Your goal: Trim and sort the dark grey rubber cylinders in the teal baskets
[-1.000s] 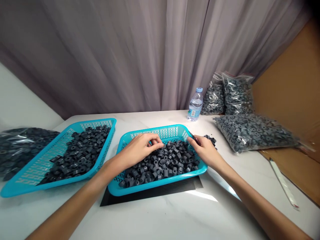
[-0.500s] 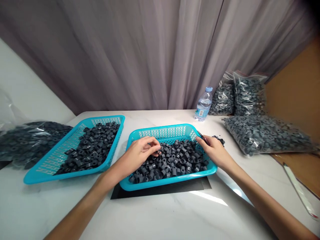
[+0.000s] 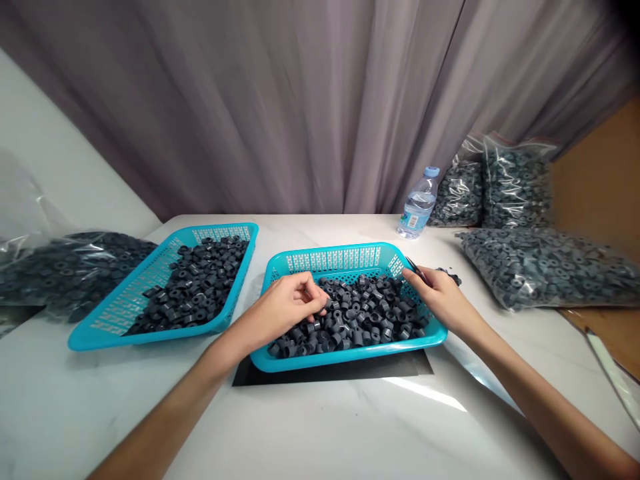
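My left hand [image 3: 299, 300] is over the near turquoise basket [image 3: 350, 353], thumb and fingers pinched at a small dark grey plastic ring [image 3: 328, 303]. Many such short hollow pieces [image 3: 360, 317] fill the basket below it. At the basket's right end, my right hand [image 3: 435, 293] is closed around a slim dark tool [image 3: 416, 270]; its tip points up and away, and most of it is hidden in the palm, so I cannot tell its kind. A few dark scraps [image 3: 453, 277] lie just behind that hand.
A second turquoise basket [image 3: 103, 343] of grey pieces stands to the left, beside a clear bag [image 3: 100, 267] of them. A water bottle [image 3: 418, 207] stands at the back. Filled bags [image 3: 545, 267] lie on the right. A black sheet [image 3: 340, 372] is under the near basket.
The whole view has shifted, so everything sits slightly farther right. My left fingers have come up a little and now show a grey ring at their tips. My right hand keeps its place.
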Demonstrator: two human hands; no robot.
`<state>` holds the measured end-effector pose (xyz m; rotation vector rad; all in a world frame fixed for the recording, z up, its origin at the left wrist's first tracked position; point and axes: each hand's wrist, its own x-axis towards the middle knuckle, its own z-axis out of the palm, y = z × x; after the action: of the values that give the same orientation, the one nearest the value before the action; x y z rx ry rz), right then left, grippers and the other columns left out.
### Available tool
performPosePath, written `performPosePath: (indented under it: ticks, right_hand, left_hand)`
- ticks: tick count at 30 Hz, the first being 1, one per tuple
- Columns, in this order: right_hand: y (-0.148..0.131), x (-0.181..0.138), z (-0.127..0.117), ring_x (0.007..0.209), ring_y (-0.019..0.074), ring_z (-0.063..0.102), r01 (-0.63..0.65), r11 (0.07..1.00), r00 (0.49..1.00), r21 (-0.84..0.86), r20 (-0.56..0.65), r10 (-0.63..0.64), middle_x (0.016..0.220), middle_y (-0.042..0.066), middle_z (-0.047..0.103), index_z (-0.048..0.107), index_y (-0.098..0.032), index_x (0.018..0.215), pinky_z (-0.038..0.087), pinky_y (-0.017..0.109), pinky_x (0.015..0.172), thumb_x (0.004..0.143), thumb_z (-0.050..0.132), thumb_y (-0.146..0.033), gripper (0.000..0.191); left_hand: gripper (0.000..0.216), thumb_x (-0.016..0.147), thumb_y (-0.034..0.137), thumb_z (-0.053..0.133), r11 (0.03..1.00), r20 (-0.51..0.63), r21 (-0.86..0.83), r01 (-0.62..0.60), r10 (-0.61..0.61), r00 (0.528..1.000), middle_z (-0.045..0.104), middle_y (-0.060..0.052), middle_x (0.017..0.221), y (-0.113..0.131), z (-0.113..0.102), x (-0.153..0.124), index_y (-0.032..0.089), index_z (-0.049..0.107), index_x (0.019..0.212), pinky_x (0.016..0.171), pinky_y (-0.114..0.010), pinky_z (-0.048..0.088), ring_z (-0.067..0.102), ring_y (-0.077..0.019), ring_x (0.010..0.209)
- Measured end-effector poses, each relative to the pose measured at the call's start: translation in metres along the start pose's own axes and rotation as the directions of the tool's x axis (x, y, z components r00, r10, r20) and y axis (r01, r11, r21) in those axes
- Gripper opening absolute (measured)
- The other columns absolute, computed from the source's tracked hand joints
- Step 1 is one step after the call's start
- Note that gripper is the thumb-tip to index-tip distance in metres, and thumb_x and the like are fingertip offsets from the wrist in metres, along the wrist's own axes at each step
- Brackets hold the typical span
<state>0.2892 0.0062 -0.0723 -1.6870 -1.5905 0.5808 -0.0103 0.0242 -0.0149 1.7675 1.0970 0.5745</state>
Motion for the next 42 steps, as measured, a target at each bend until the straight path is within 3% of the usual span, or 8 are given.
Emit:
performPosePath:
  ticks: [5,10,14,18,26,33,42]
  right_hand:
    - [0.0,-0.001,-0.001,0.062,0.016,0.038,-0.007,1.0,1.0,0.003,0.007,0.007,0.063,-0.001,0.044,0.05,-0.021,0.07,0.034,0.03,0.061,0.089,0.043,-0.064,0.048]
    - [0.002,-0.001,0.0,0.061,0.0162,0.039,-0.001,1.0,1.0,0.012,0.002,0.001,0.062,-0.001,0.045,0.052,-0.021,0.07,0.034,0.03,0.06,0.089,0.044,-0.064,0.049]
    - [0.002,-0.001,0.0,0.061,0.0159,0.038,0.002,1.0,1.0,0.01,0.003,-0.002,0.06,-0.002,0.042,0.049,-0.021,0.068,0.032,0.029,0.058,0.088,0.045,-0.068,0.051]
    - [0.002,-0.001,-0.001,0.062,0.0162,0.038,-0.001,1.0,1.0,0.004,0.009,0.001,0.062,-0.001,0.044,0.053,-0.02,0.071,0.032,0.03,0.059,0.089,0.044,-0.065,0.049]
    - [0.002,-0.002,-0.001,0.061,0.0145,0.034,0.006,1.0,1.0,0.013,0.0,-0.006,0.061,-0.002,0.04,0.051,-0.02,0.069,0.029,0.029,0.056,0.09,0.046,-0.065,0.049]
    - [0.002,-0.003,-0.001,0.06,0.0137,0.032,0.004,1.0,1.0,0.03,-0.004,-0.003,0.06,-0.003,0.034,0.045,-0.021,0.065,0.025,0.027,0.054,0.087,0.048,-0.069,0.053]
    - [-0.001,-0.003,-0.002,0.058,0.0136,0.032,-0.001,1.0,1.0,0.014,-0.018,0.001,0.058,-0.004,0.032,0.038,-0.023,0.061,0.024,0.027,0.053,0.085,0.048,-0.071,0.055]
  left_hand:
    - [0.021,0.084,0.031,0.069,0.997,-0.014,-0.061,0.043,-0.044,0.999,0.073,-0.003,0.082,0.006,0.0,-0.001,0.02,0.051,0.079,0.069,-0.03,0.058,0.07,-0.0161,0.073]
    - [0.021,0.089,0.031,0.063,0.992,0.069,-0.108,0.07,-0.063,0.996,0.075,-0.006,0.096,0.009,-0.005,-0.001,0.019,0.069,0.106,0.084,-0.035,0.06,0.075,-0.0196,0.086]
    - [0.021,0.092,0.029,0.059,0.983,0.1,-0.162,0.089,-0.073,0.992,0.077,-0.007,0.109,0.009,-0.008,-0.003,0.018,0.075,0.101,0.095,-0.035,0.058,0.076,-0.0219,0.097]
    - [0.026,0.096,0.023,0.05,0.963,0.1,-0.228,0.143,-0.123,0.987,0.078,-0.009,0.109,0.01,-0.009,-0.005,0.016,0.075,0.1,0.103,-0.037,0.054,0.075,-0.0228,0.102]
    - [0.03,0.098,0.021,0.046,0.945,0.082,-0.261,0.196,-0.181,0.98,0.079,-0.011,0.108,0.015,-0.007,-0.006,0.014,0.074,0.102,0.107,-0.038,0.052,0.077,-0.0236,0.1]
    - [0.03,0.098,0.032,0.053,0.925,0.151,-0.341,0.169,-0.123,0.981,0.078,-0.012,0.109,0.013,-0.012,-0.006,0.013,0.076,0.105,0.109,-0.04,0.05,0.073,-0.0263,0.108]
    - [0.03,0.099,0.035,0.059,0.907,0.254,-0.4,0.129,-0.025,0.967,0.076,-0.011,0.113,0.02,-0.015,-0.012,0.014,0.078,0.108,0.107,-0.033,0.051,0.068,-0.0232,0.113]
